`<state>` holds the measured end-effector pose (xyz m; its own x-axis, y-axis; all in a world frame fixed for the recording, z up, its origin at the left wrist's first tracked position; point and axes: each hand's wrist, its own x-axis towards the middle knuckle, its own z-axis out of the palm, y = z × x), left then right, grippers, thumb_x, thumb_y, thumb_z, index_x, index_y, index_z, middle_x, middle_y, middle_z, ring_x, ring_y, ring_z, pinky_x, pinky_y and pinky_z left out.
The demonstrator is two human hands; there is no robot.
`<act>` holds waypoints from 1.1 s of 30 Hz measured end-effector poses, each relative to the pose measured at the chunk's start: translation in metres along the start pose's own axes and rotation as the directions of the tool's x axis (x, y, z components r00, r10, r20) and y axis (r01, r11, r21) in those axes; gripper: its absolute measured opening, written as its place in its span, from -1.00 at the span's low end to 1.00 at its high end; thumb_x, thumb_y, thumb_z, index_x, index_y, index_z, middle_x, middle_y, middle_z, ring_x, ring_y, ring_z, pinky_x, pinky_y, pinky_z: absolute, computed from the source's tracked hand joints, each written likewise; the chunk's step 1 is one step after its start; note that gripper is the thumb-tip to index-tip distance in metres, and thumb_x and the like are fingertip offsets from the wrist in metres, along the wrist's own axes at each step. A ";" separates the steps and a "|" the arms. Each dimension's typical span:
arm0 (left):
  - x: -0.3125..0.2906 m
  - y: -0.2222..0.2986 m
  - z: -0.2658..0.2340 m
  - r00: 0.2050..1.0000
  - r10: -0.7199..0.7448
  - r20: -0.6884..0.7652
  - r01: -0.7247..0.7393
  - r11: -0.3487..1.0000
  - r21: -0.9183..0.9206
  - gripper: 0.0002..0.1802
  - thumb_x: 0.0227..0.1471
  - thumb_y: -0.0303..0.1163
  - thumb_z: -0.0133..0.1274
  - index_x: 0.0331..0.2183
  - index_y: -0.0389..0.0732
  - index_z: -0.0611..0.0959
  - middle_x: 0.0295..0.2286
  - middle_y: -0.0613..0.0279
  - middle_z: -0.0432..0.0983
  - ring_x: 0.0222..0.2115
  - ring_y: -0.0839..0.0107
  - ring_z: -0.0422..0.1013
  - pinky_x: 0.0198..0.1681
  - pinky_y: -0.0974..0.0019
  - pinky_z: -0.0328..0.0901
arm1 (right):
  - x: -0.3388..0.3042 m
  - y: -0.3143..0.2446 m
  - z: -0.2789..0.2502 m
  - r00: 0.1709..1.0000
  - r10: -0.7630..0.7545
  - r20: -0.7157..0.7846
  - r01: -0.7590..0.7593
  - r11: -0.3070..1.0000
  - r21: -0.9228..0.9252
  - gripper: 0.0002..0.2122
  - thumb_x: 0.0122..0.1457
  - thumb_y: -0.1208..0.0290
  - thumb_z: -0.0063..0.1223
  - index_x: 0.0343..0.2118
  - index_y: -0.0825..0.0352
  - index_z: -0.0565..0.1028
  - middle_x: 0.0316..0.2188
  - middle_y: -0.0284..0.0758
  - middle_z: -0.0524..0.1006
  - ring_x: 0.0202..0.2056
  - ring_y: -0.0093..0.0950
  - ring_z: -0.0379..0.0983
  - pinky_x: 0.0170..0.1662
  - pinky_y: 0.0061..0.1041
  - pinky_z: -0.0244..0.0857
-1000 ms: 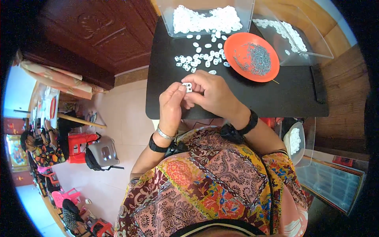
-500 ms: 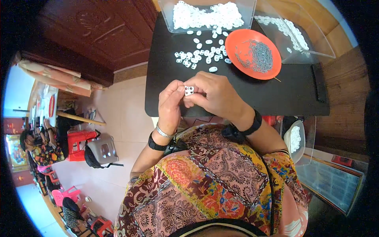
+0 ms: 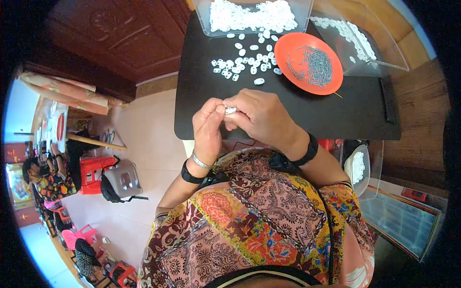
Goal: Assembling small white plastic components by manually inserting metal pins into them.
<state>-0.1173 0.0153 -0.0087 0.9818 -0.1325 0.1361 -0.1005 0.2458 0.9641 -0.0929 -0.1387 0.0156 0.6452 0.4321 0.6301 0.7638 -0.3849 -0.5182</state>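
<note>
A small white plastic piece with holes (image 3: 230, 110) is pinched between the fingertips of both hands, just over the table's near edge. My left hand (image 3: 207, 128) is closed on its left side, thumb and forefinger pressed together. From the right, my right hand (image 3: 261, 115) grips the same piece, its curled fingers covering part of it. Beyond the hands lie several loose white plastic pieces (image 3: 259, 81), some oval and some squarish with holes. An orange-red plate (image 3: 287, 45) at the right bears a heap of thin grey metal pins (image 3: 319, 68).
On the black table (image 3: 355, 113), a clear bin (image 3: 203, 20) of white pieces stands at the back. A clear box (image 3: 391, 65) with more lies back right. Below the table's right side is a bowl of white pieces (image 3: 358, 168). Another person (image 3: 55, 180) sits far left.
The white piece has tilted in my fingers: its face with four holes showed before, and now a narrower side faces up. Both hands stay in nearly the same place.
</note>
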 end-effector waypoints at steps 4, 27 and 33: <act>0.000 -0.003 0.003 1.000 0.022 -0.020 -0.022 1.000 -0.018 -0.76 0.14 -0.36 -0.19 -0.42 -0.30 0.49 -0.59 0.32 0.41 -0.59 0.61 0.31 -0.49 0.55 0.20 | -0.002 0.001 0.001 0.999 0.039 -0.018 -0.038 0.999 0.020 -0.87 -0.06 0.49 0.09 -0.41 0.32 0.48 -0.57 -0.28 0.45 -0.52 -0.32 0.44 -0.45 -0.43 0.32; 0.010 -0.018 -0.032 0.986 -0.106 -0.132 0.081 0.980 -0.183 -0.77 0.12 -0.33 -0.17 -0.47 -0.25 0.44 -0.65 0.27 0.35 -0.65 0.50 0.28 -0.55 0.47 0.18 | 0.044 0.099 -0.205 0.944 -0.132 -0.304 -0.186 0.549 -0.815 -0.78 0.05 0.44 0.04 -0.20 0.24 0.54 -0.28 -0.23 0.54 -0.25 -0.31 0.46 -0.17 -0.44 0.33; 0.011 -0.019 -0.035 0.987 -0.121 -0.107 0.102 0.981 -0.165 -0.76 0.12 -0.30 -0.16 -0.48 -0.24 0.43 -0.64 0.26 0.34 -0.65 0.48 0.29 -0.54 0.45 0.19 | 0.054 0.075 -0.059 0.976 0.067 0.209 -0.015 0.970 -0.241 -0.90 0.01 0.47 0.04 -0.42 0.32 0.55 -0.46 -0.28 0.52 -0.36 -0.34 0.45 -0.27 -0.43 0.33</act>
<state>-0.0990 0.0431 -0.0333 0.9983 -0.0575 -0.0066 0.0283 0.3855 0.9223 -0.0017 -0.1926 0.0451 0.6848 0.5662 0.4588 0.7268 -0.5765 -0.3733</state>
